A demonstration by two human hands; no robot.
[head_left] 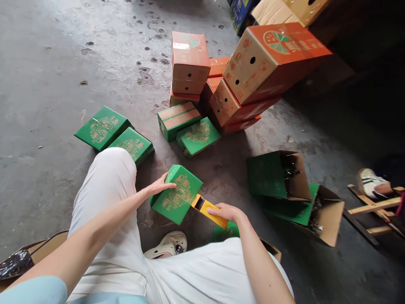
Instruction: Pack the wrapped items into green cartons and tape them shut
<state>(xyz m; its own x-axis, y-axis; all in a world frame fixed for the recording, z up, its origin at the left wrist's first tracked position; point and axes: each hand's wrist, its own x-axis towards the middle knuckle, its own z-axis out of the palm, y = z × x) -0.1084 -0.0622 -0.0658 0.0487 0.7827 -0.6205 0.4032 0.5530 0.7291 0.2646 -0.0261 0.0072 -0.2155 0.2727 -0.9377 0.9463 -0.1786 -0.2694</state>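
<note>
A green cardboard box (177, 195) with a gold printed pattern is tilted between my knees. My left hand (160, 185) grips its upper left side, thumb lying across the printed face. In my right hand (228, 212) is a flat yellow hand-held tool (207, 210) with a dark rectangular window near its front end. That front end meets the box's right edge; I cannot tell whether they touch. Below the tool, part of another green box (227, 232) shows, mostly hidden by my right hand and leg.
Closed green boxes (198, 136) lie ahead and left (101, 128). Orange cartons (253, 63) are stacked behind. To the right, open green boxes (265, 175) hold dark wrapped contents. A wooden stool (373, 209) and another person's shoe (373, 182) are at far right. An open carton (47, 249) stands lower left.
</note>
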